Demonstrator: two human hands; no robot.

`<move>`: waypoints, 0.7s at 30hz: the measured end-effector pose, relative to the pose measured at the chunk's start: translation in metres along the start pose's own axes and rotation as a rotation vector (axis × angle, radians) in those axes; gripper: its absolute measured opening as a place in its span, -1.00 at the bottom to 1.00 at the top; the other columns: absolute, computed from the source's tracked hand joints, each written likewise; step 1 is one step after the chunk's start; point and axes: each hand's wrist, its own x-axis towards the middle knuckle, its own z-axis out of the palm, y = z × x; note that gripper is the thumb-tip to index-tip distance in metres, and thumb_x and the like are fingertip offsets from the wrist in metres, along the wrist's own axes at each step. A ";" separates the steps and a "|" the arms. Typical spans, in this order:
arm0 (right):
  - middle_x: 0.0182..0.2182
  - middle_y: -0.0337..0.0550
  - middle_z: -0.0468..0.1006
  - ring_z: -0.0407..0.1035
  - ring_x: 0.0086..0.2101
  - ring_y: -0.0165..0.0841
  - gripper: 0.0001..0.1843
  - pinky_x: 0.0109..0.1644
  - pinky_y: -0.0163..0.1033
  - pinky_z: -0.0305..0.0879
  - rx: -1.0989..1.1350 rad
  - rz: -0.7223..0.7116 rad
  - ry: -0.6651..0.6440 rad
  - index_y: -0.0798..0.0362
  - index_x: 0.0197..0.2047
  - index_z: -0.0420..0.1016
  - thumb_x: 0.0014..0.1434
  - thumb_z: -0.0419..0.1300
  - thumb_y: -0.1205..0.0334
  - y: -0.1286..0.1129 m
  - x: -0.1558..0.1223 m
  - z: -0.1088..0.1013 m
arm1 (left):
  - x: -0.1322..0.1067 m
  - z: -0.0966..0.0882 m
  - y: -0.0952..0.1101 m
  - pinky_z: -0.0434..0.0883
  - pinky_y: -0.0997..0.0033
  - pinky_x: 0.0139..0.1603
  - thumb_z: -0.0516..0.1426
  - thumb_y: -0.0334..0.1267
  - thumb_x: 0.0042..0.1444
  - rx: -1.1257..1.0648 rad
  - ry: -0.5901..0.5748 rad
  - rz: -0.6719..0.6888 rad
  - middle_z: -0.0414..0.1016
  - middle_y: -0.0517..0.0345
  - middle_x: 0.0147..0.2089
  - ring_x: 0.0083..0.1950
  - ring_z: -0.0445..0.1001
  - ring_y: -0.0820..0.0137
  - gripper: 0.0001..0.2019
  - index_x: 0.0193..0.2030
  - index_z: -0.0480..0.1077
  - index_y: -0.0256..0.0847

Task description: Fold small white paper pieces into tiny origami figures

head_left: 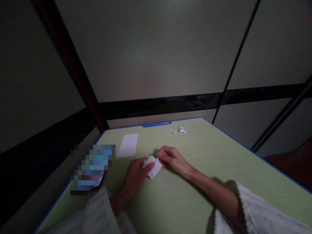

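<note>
A small white folded paper piece lies on the pale green table, held between both hands. My left hand grips its left side, the thumb pressed on top. My right hand pinches its upper right edge with curled fingers. Both arms wear fluffy white sleeves.
A flat white paper sheet lies at the far left of the table. Two small folded paper figures sit near the far edge. A blurred rectangular object rests at the left edge. The table has a blue rim; walls stand close behind.
</note>
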 end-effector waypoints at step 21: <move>-0.78 -0.35 0.22 0.06 -0.73 -0.59 -0.60 -0.64 -0.42 -0.07 0.129 0.072 -0.102 0.16 -0.70 0.22 -0.26 0.17 -0.03 -0.001 -0.004 0.004 | -0.003 -0.001 -0.005 0.14 0.57 -0.57 0.11 -0.16 -0.20 -0.241 -0.122 -0.017 0.33 0.24 -0.65 -0.60 0.22 0.53 -0.77 -0.56 0.37 -0.36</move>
